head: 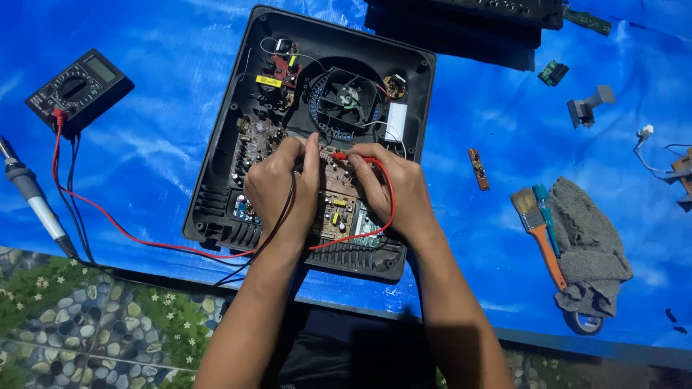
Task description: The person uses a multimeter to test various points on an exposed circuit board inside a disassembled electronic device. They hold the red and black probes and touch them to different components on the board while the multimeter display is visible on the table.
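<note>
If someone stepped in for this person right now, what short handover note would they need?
Left hand: grip on the black probe, tip on the circuit board.
Right hand: grip on the red probe, also touching the board.
The board sits in the opened black casing, below the fan. Both leads run to the multimeter at far left.
Done: casing open, probes placed.
Left: cannot tell from here; the meter display is unreadable.
</note>
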